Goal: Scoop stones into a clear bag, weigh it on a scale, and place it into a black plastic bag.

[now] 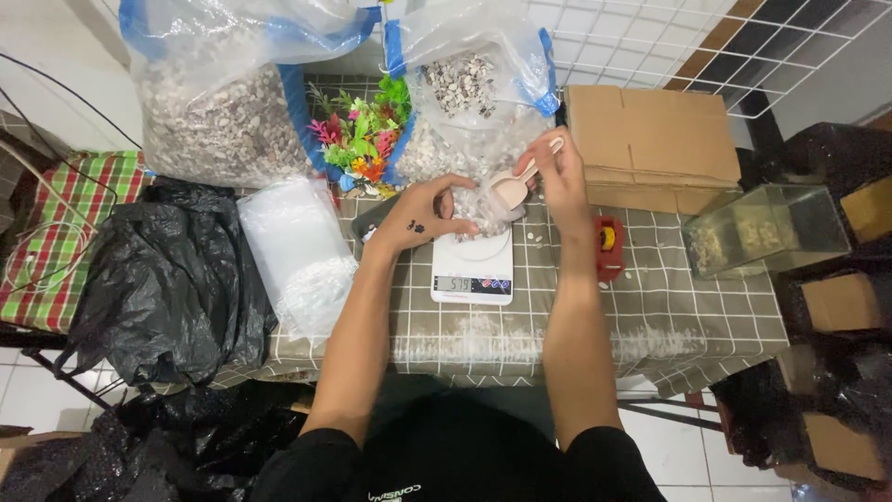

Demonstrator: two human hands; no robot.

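A: How is the scoop held?

B: A pale plastic scoop point(513, 189) is pinched by its handle in the right hand point(557, 172), the fingers closed around it. The bowl of the scoop is tipped down toward a small clear bag of pebbles point(476, 209).

A: And the other hand?

B: The left hand point(423, 216) is curled around the near side of that small bag, thumb and fingers closed on the plastic so that its mouth is kept open. A small dark mark is seen on the back of the hand.

A: Where is the bag placed?

B: It is set on a white kitchen scale point(473, 265), whose display faces the person. The scale rests on a grey checked tablecloth point(669, 307). The bag is seen to be filled with small whitish and grey pebbles.

A: What other containers are seen?

B: Two large clear sacks with blue edging stand behind: the left sack point(218, 102) is filled with mixed pale gravel, and the right sack point(465, 93) is partly filled with the same. Bright plastic plants point(358, 139) are wedged between them. A stack of empty clear bags point(297, 251) lies to the left of the scale, beside a black plastic bag point(167, 279). A small glass tank point(762, 228) with gravel at its bottom lies on its side at the right, near a cardboard box point(650, 139). A small red object point(609, 244) lies just right of the scale.
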